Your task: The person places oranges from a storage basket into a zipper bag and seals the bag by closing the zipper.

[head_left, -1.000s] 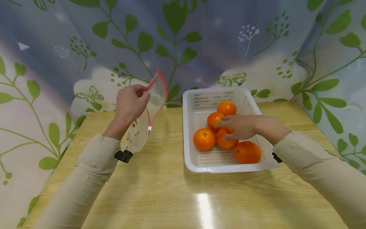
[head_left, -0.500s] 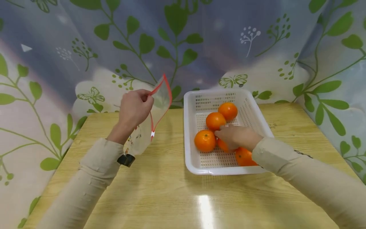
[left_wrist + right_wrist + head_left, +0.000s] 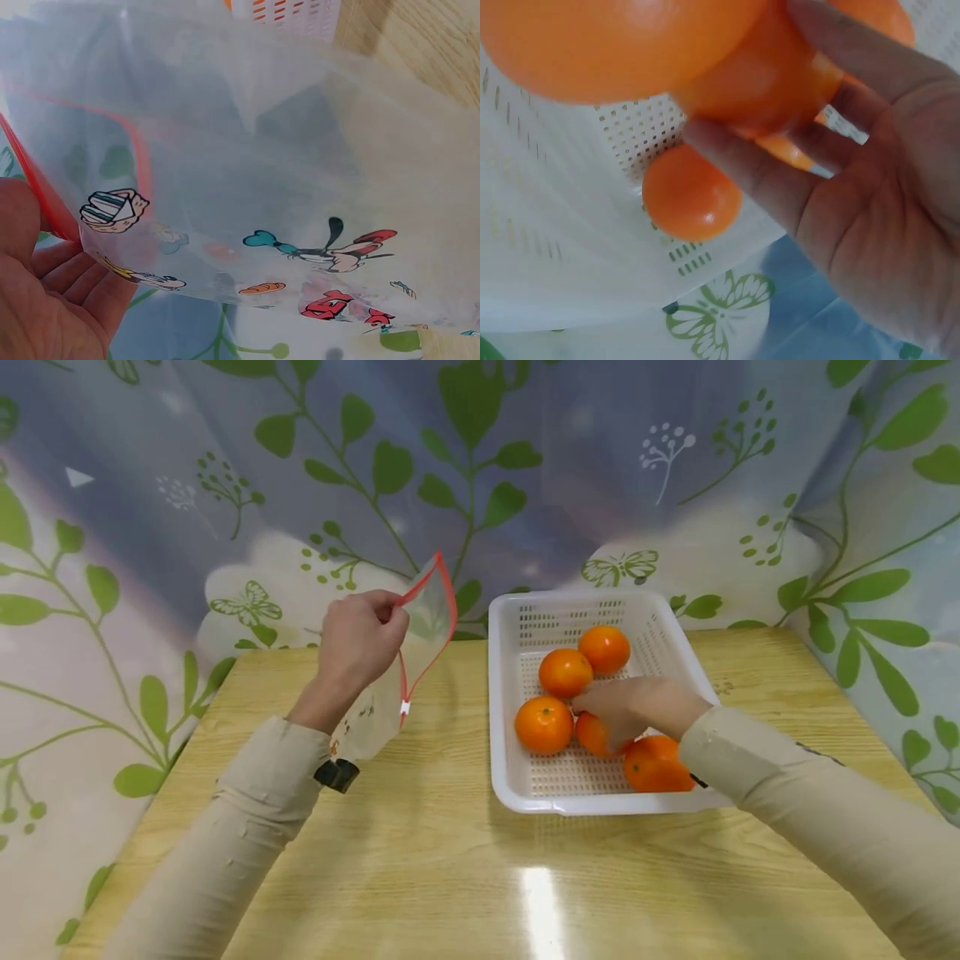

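My left hand [image 3: 362, 639] pinches the rim of a clear zip bag [image 3: 225, 187] printed with small cartoon figures. Its red-edged mouth gapes to the right, and a white slider [image 3: 405, 707] sits low on the red strip. Inside the white basket [image 3: 498, 777], my right hand [image 3: 637, 706] grips an orange [image 3: 757, 82] between thumb and fingers; the head view shows only part of that fruit. Close around it lie other oranges: one at the left [image 3: 543, 725], two behind, and a larger-looking orange [image 3: 660, 767] at the front right, partly under the wrist.
The basket stands on a wooden table [image 3: 420, 860] near its back edge. A patterned cloth [image 3: 570, 468] with green leaves hangs behind and at both sides. Light reflects off the table's front middle.
My right hand has come down over the front-middle orange and its fingers have closed round it. The left hand with the bag has shifted slightly to the right.
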### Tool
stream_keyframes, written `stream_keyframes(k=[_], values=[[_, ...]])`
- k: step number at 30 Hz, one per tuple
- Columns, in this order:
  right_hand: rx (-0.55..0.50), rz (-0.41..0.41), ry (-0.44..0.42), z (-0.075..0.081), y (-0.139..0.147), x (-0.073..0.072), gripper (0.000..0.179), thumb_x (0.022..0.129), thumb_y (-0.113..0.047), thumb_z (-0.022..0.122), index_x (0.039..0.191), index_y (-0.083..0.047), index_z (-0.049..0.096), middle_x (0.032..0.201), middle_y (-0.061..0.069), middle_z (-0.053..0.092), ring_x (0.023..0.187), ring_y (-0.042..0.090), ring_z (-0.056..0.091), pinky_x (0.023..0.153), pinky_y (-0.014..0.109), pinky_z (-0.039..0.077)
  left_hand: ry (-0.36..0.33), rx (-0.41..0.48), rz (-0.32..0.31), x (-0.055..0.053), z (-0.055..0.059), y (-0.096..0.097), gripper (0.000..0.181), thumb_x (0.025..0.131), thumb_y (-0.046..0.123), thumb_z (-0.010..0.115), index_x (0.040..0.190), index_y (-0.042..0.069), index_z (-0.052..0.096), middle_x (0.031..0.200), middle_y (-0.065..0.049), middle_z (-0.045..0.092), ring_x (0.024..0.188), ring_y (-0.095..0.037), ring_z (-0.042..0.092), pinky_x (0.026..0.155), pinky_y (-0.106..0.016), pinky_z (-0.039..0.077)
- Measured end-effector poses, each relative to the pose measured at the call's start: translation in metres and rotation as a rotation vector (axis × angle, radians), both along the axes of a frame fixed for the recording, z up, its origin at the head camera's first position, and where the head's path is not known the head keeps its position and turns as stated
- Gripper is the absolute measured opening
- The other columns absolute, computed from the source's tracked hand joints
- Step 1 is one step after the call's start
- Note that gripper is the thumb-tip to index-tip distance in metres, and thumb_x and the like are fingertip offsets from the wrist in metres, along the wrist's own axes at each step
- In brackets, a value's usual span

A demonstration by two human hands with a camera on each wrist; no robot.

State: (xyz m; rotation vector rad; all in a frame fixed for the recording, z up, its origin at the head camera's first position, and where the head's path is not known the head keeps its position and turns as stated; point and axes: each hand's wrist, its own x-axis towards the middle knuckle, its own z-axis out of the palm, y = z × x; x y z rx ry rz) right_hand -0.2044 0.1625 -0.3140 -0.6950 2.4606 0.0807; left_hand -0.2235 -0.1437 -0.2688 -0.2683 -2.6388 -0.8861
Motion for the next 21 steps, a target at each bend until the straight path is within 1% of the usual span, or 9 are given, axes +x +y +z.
stream_keyframes(k=[2, 4, 6, 9, 11, 16, 19, 21], values=[[-0.031, 0.003, -0.027, 0.003, 0.004, -0.001, 0.063, 0.077, -0.005, 0.075, 0.135, -0.009, 0.052, 0.138, 0.013, 0.046, 0.114, 0.026, 0.048, 0.100, 0.049, 0.037, -0.009, 0.001, 0.003, 0.000, 0.000, 0.001, 0.032, 0.090, 0.015, 0.048, 0.111, 0.005, 0.071, 0.082, -0.006, 0.070, 0.042, -0.019, 0.045, 0.042, -0.030, 0.034], [-0.047, 0.015, -0.042, 0.008, 0.007, -0.001, 0.065, 0.078, -0.007, 0.075, 0.138, -0.009, 0.049, 0.139, 0.014, 0.045, 0.112, 0.027, 0.048, 0.098, 0.048, 0.039, -0.013, 0.001, 0.005, 0.000, 0.000, 0.001, 0.032, 0.090, 0.015, 0.048, 0.111, 0.005, 0.071, 0.082, -0.005, 0.070, 0.043, -0.019, 0.046, 0.043, -0.030, 0.035], [-0.057, 0.032, -0.040, 0.013, 0.009, 0.000, 0.066, 0.080, -0.009, 0.075, 0.139, -0.008, 0.047, 0.141, 0.015, 0.043, 0.117, 0.029, 0.047, 0.099, 0.049, 0.038, -0.014, -0.003, 0.010, 0.000, -0.001, 0.001, 0.032, 0.090, 0.015, 0.048, 0.111, 0.006, 0.071, 0.082, -0.005, 0.070, 0.044, -0.019, 0.047, 0.045, -0.031, 0.036], [-0.072, 0.058, -0.018, 0.022, 0.012, 0.001, 0.064, 0.081, -0.010, 0.075, 0.139, -0.006, 0.047, 0.141, 0.017, 0.043, 0.121, 0.033, 0.046, 0.101, 0.050, 0.037, -0.009, -0.011, 0.014, 0.000, -0.002, 0.001, 0.032, 0.090, 0.015, 0.048, 0.110, 0.006, 0.071, 0.082, -0.005, 0.070, 0.044, -0.019, 0.047, 0.045, -0.031, 0.036], [-0.092, 0.065, -0.004, 0.029, 0.014, 0.002, 0.064, 0.082, -0.010, 0.075, 0.138, -0.004, 0.046, 0.142, 0.018, 0.041, 0.127, 0.035, 0.041, 0.105, 0.052, 0.032, -0.011, -0.014, 0.013, 0.000, -0.003, 0.002, 0.033, 0.090, 0.015, 0.047, 0.111, 0.006, 0.071, 0.082, -0.006, 0.070, 0.042, -0.018, 0.045, 0.044, -0.031, 0.035], [-0.167, 0.053, 0.030, 0.044, 0.021, 0.002, 0.067, 0.083, -0.011, 0.075, 0.140, -0.001, 0.043, 0.144, 0.020, 0.040, 0.130, 0.037, 0.037, 0.106, 0.054, 0.029, -0.022, -0.027, -0.008, 0.000, -0.005, 0.005, 0.034, 0.090, 0.015, 0.047, 0.113, 0.005, 0.070, 0.084, -0.006, 0.070, 0.038, -0.016, 0.039, 0.039, -0.029, 0.032], [-0.236, 0.040, 0.074, 0.055, 0.023, 0.002, 0.065, 0.084, -0.008, 0.074, 0.140, 0.000, 0.042, 0.141, 0.021, 0.041, 0.127, 0.039, 0.040, 0.103, 0.053, 0.033, -0.015, -0.034, -0.018, 0.000, -0.005, 0.008, 0.034, 0.090, 0.014, 0.047, 0.114, 0.004, 0.069, 0.084, -0.007, 0.070, 0.037, -0.015, 0.038, 0.038, -0.028, 0.031], [-0.286, 0.021, 0.121, 0.064, 0.021, 0.003, 0.064, 0.085, -0.009, 0.072, 0.140, 0.000, 0.042, 0.139, 0.021, 0.042, 0.122, 0.038, 0.043, 0.101, 0.052, 0.036, -0.005, -0.037, -0.022, 0.000, -0.004, 0.009, 0.034, 0.090, 0.013, 0.047, 0.113, 0.004, 0.070, 0.084, -0.007, 0.070, 0.036, -0.015, 0.038, 0.037, -0.028, 0.031]])
